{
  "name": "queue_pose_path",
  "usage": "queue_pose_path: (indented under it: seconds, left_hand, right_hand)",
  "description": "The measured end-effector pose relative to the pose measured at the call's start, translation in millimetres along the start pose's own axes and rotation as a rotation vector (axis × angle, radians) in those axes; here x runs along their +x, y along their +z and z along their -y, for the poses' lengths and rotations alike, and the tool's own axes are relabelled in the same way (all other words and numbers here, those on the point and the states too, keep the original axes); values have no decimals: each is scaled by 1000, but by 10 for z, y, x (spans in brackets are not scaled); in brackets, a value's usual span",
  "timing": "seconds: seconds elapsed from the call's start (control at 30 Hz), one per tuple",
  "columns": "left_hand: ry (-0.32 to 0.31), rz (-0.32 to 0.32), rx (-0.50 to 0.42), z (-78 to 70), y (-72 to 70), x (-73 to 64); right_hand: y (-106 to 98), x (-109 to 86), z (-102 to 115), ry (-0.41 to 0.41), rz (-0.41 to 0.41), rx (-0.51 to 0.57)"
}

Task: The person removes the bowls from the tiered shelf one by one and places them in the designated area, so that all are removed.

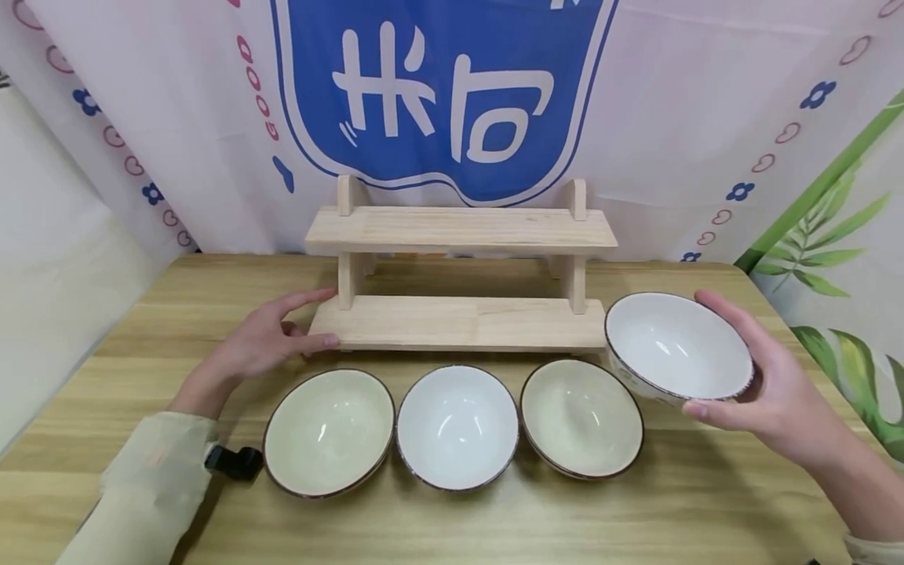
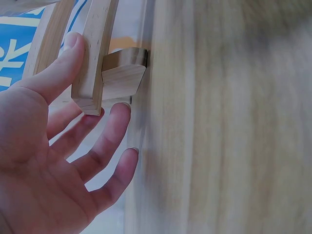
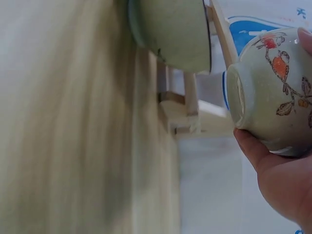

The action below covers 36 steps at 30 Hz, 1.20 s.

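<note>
My right hand (image 1: 780, 392) holds a white bowl (image 1: 678, 345) with a dark rim, raised at the right end of a two-tier wooden shelf (image 1: 459, 323). In the right wrist view, red fruit and brown leaves decorate the outside of this bowl (image 3: 273, 87), and fingers press near its foot. My left hand (image 1: 264, 337) grips the left end of the lower board, thumb at the front edge and index finger toward the back. Before the shelf stand a cream bowl (image 1: 328, 431), a white bowl (image 1: 457, 428) and another cream bowl (image 1: 582, 420) in a row.
The shelf stands near the back of a wood-grain table (image 1: 452, 526), close to a printed curtain (image 1: 657, 102) with a blue sign. A small black object (image 1: 235, 463) is at the left sleeve. Green leaves (image 1: 819, 251) decorate the right-hand backdrop.
</note>
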<state>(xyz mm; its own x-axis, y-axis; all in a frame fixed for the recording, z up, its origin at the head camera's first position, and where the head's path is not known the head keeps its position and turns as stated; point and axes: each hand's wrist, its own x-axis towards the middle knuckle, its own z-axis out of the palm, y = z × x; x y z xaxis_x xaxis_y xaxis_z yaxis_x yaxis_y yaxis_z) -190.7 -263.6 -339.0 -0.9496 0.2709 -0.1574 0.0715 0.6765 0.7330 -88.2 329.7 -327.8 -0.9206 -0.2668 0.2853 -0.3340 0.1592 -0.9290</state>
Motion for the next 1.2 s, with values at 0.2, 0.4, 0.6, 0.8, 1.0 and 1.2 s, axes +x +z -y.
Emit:
queue_pose_path:
  seconds: [0.2,0.4,0.6,0.8,1.0,1.2]
  left_hand:
    - [-1,-4,11,9,0,-7]
    - [8,-3,8,-6,9,4]
    - [18,-23,41,2,8,-11]
    - [28,-24,52,-5,7,5]
    - [22,-17,61,9,1,-6]
    - [20,-16,78,17,16,13]
  right_hand:
    - [-85,-154,-123,-12,-9,-17]
    - [-153,-297,-204,5,-11,-53]
    - [-202,-366,-266,10,-4,-57]
    - [-249,-448,-325,17,3,-69]
    - [-240,-475,-367,27,30,-89]
    - [-255,-523,-399,35,42,-98]
